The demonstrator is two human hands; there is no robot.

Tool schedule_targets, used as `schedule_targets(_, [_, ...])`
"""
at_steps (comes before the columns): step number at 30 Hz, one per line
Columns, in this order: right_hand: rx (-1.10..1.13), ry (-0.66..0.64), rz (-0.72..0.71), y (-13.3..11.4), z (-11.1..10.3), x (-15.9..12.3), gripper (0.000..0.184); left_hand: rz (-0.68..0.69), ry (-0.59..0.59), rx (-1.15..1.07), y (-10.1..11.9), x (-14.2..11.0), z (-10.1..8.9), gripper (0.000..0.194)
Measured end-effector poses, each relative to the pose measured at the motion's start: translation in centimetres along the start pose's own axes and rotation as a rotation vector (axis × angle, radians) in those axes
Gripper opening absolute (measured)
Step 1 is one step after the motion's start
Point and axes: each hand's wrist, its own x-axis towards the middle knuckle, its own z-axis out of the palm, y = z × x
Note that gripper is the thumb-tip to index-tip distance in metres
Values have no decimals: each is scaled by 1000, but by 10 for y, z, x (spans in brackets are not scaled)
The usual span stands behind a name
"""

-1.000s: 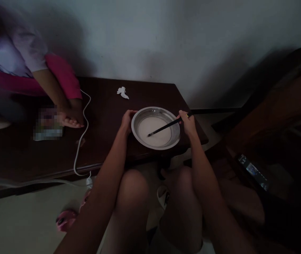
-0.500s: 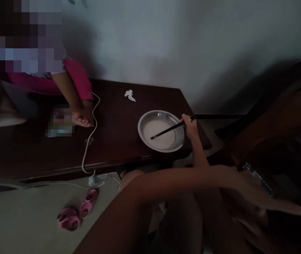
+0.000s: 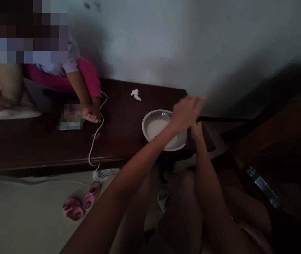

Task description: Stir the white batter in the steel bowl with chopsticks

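Note:
A steel bowl (image 3: 146, 121) with cloudy whitish liquid (image 3: 156, 127) stands near the right end of a dark wooden bench (image 3: 121, 123). My left hand (image 3: 187, 111), smeared by motion, is above the bowl's right rim and crosses in front of my right hand. Its finger posture is unclear. Just right of the bowl, my right hand (image 3: 197, 130) is partly covered by the left one. It keeps its closed grip on black chopsticks (image 3: 156, 136), of which only a bit of the tip shows in the bowl; the rest is hidden behind my left hand and forearm.
Crumpled white tissue (image 3: 136, 94) lies behind the bowl. A white cable (image 3: 93, 141) runs over the bench edge beside another person's foot (image 3: 92, 114). Pink clogs (image 3: 73, 209) are on the floor. At right is a phone-like device (image 3: 264, 187) with a lit screen.
My left hand has swung from the lower right up to my right hand, covering most of the chopsticks. The phone-like device shows more fully. The view has shifted slightly.

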Motion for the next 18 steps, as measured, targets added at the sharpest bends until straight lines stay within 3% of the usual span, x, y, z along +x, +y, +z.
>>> schedule_targets(3, [78,82,-26,-5,5,1,48,-188,455,23,-69,7,-58,27])
schedule_targets(5, [104,116,-20,-6,5,3,47,-267,655,-24,-114,1,-89,19])
schedule_targets(7, [108,151,0,-4,3,5,47,-356,772,-53,-150,-10,-110,14])
schedule_targets(10, [122,192,15,-1,-1,8,47,-563,747,-218,-183,-28,-119,18])
schedule_targets(13, [140,145,1,-3,3,8,47,-706,552,-517,-193,-45,-109,31])
schedule_targets(15, [151,113,-28,-5,7,8,45,-634,407,-613,-192,-56,-100,36])
schedule_targets(18, [146,123,-59,-4,9,10,44,-457,237,-518,-189,-70,-92,45])
